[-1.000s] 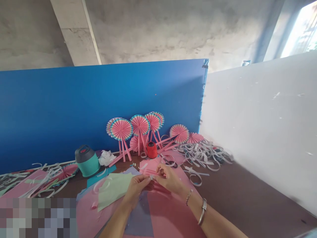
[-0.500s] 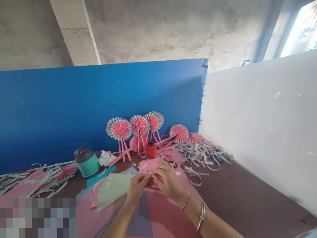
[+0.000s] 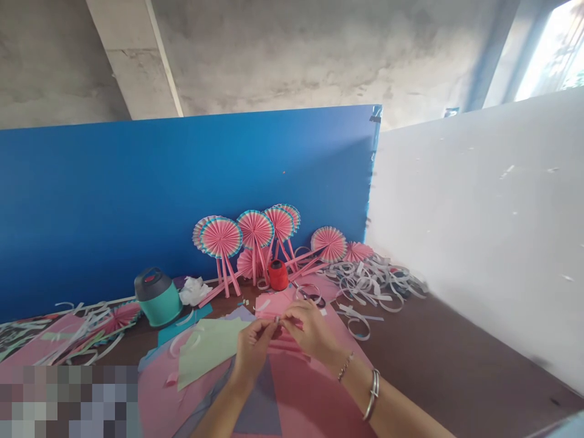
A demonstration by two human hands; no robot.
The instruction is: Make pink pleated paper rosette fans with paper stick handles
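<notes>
My left hand [image 3: 252, 347] and my right hand [image 3: 311, 331] meet fingertip to fingertip over the coloured paper. Both pinch a small white piece [image 3: 277, 319], mostly covered by the fingers, so its kind is unclear. Pink folded paper [image 3: 288, 345] lies just under the hands; I cannot tell whether they touch it. Scissors [image 3: 318, 299] with dark handles rest right behind my right hand. A red thread spool [image 3: 278, 277] stands a little farther back. Left of my left hand lies a pale green sheet [image 3: 207, 348].
Round pleated paper fans [image 3: 221, 237] on pink sticks lean against a blue partition [image 3: 137, 194]. Curled white strips [image 3: 374, 283] are heaped at the right back. A teal container [image 3: 159, 302] with a dark lid and crumpled white paper [image 3: 194, 292] stand at the left. A white wall borders the right.
The fingertips have shifted slightly against each other around the small white piece. The whole view has moved a little; the things on the table stay put.
</notes>
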